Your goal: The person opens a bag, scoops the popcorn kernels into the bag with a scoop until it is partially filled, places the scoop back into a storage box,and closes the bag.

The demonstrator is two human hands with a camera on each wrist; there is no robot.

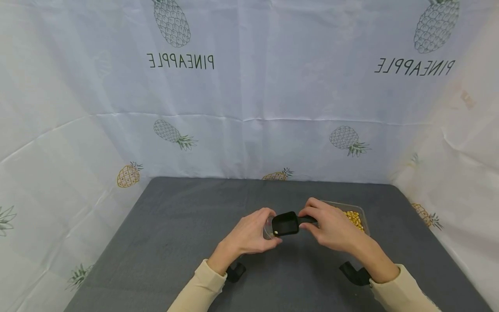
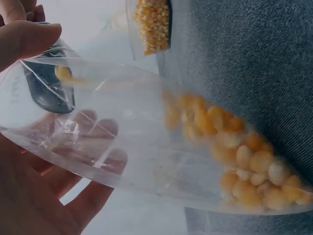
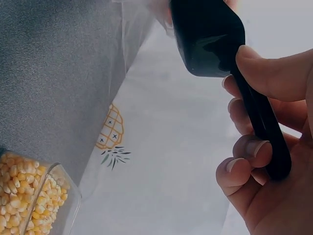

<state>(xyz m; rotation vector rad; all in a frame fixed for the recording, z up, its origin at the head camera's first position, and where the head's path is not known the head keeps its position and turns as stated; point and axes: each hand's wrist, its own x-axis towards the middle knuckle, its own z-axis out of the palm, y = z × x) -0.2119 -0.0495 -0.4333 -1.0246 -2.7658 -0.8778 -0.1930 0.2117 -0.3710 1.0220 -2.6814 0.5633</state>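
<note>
My left hand (image 1: 249,232) holds a clear plastic bag (image 2: 137,132) by its mouth, thumb on one side and fingers behind the film. Corn kernels (image 2: 259,164) fill the bag's lower end. My right hand (image 1: 331,225) grips the handle of a black scoop (image 3: 210,41), its fingers curled round it. The scoop's bowl (image 1: 285,223) is tilted at the bag's mouth, partly inside, with one kernel (image 2: 62,73) near its edge. To the right, partly behind my right hand, stands a clear plastic box (image 3: 74,208) of yellow corn kernels (image 1: 354,219).
A dark grey cloth covers the table (image 1: 187,216). White curtains (image 1: 249,86) with pineapple prints hang behind it and along both sides. Black straps (image 1: 354,274) are on both wrists, below the cream sleeves (image 1: 401,288).
</note>
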